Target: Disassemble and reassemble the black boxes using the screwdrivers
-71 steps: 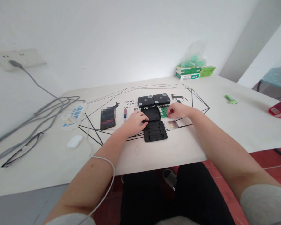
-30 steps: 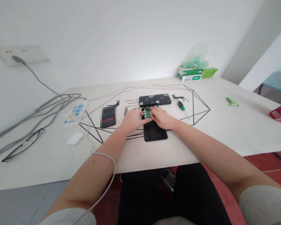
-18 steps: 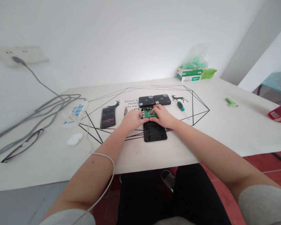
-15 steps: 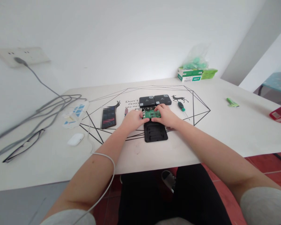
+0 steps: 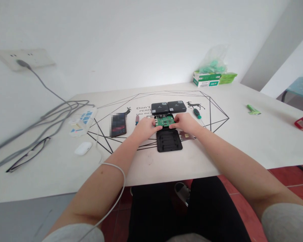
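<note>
A green circuit board point(image 5: 164, 121) lies in a black case half between my hands. My left hand point(image 5: 145, 127) grips its left side, thumb at the lower edge. On the right side, my right hand point(image 5: 183, 121) is closed on the board and case edge, thumb in front. Just below, an open black cover point(image 5: 169, 140) rests with its inside up. Two closed black boxes, one on the left point(image 5: 159, 108) and one on the right point(image 5: 176, 106), sit behind the board. A brown card point(image 5: 186, 135) lies beside the cover, partly under my right wrist.
A green-handled screwdriver point(image 5: 197, 113) lies to the right; a smaller screwdriver point(image 5: 137, 119) is left of my left hand. Further left are a phone point(image 5: 118, 124), a white earphone case point(image 5: 83, 148), a power strip point(image 5: 83, 121) and glasses point(image 5: 29, 154). A white cable crosses my left forearm.
My right hand has shifted from over the board to its right edge, uncovering more of the board. More of the brown card shows. The view has shifted slightly.
</note>
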### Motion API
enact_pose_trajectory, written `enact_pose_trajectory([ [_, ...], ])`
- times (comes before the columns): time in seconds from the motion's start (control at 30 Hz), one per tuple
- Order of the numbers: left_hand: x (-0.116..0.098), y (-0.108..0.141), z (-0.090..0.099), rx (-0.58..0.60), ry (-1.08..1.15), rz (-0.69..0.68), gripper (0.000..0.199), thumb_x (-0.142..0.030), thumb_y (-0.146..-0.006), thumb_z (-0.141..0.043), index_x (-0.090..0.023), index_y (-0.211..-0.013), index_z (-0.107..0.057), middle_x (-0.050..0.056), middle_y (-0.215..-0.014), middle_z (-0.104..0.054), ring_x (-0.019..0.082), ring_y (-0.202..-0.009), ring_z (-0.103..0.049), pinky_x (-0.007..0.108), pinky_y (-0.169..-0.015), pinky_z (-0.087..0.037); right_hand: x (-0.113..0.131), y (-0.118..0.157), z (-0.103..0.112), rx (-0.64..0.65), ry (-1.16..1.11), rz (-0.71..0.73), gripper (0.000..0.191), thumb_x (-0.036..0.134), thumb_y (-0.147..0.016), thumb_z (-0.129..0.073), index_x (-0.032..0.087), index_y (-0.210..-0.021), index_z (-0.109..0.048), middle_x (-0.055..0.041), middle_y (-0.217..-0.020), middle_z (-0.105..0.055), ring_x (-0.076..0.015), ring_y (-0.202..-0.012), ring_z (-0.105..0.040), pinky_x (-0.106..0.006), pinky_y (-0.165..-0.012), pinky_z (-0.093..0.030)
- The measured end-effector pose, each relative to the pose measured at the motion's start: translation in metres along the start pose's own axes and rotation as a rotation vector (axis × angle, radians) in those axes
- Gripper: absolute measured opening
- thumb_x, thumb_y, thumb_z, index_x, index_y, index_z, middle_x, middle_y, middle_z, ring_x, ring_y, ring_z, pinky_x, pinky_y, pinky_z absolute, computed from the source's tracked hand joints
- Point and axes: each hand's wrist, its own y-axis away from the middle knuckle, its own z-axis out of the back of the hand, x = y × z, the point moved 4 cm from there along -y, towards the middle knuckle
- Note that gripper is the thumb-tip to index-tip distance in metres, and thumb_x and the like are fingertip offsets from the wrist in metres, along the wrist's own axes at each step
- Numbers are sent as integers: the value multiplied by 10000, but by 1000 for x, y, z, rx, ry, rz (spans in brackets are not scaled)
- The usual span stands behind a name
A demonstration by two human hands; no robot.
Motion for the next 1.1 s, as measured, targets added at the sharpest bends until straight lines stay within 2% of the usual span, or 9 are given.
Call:
enact_pose_trajectory([
  [0.1, -1, 1, -1, -10, 0, 1, 327, -527, -894, -738, -227, -818, -632, 84, -918, -706, 325, -1004, -675, 409, -858, -513, 1, 1, 2, 0, -1, -22, 324, 472, -774, -877, 192, -757, -715, -6, -677, -682, -167, -666, -593, -297, -595, -377],
  [0.3, 1, 0, -4, -20, 8, 10, 314, -519, -896, -731, -228, -832, -631, 78, -912, -701, 324, -1005, -673, 417, -866, -518, 1, 2, 3, -6, 26, -52, 361, 491, -774, -876, 192, -700, -688, -12, -624, -646, -175, -653, -577, -302, -594, -380],
  [0.5, 2, -1, -3, 0, 25, 0, 300, -501, -878, -737, -227, -814, -635, 83, -920, -713, 328, -1013, -675, 428, -884, -518, 3, 2, 3, -18, 49, 14, 329, 461, -801, -846, 200, -709, -667, -25, -686, -694, -181, -705, -606, -291, -611, -387],
  [0.67, 2, 0, 2, 38, 43, -11, 247, -460, -895, -707, -221, -853, -660, 83, -933, -723, 311, -983, -685, 420, -865, -521, 1, 5, 7, 27, -6, -43, 253, 386, -818, -811, 197, -723, -672, -10, -694, -698, -165, -690, -604, -284, -616, -403],
  [0.8, 4, -1, 2, 41, 59, -18, 209, -418, -883, -708, -225, -830, -648, 80, -1008, -755, 301, -1000, -685, 427, -896, -524, -1, 6, 12, 4, -47, -76, 242, 310, -751, -873, 200, -795, -662, -2, -805, -733, -156, -750, -629, -266, -639, -428],
  [0.97, 7, -1, 1, 35, 140, 49, 186, -381, -846, -752, -237, -808, -641, 43, -990, -778, 271, -929, -705, 408, -868, -542, -7, 4, 6, 25, -151, -82, 275, 301, -729, -896, 200, -830, -661, 13, -828, -718, -143, -748, -620, -262, -665, -446],
  [1.1, 7, 1, 2, 23, 211, 64, 153, -370, -823, -758, -243, -886, -698, 37, -1020, -792, 275, -991, -723, 394, -875, -561, -12, 2, -1, 62, -305, -77, 218, 261, -726, -865, 190, -819, -682, 26, -783, -705, -123, -692, -596, -257, -658, -454],
])
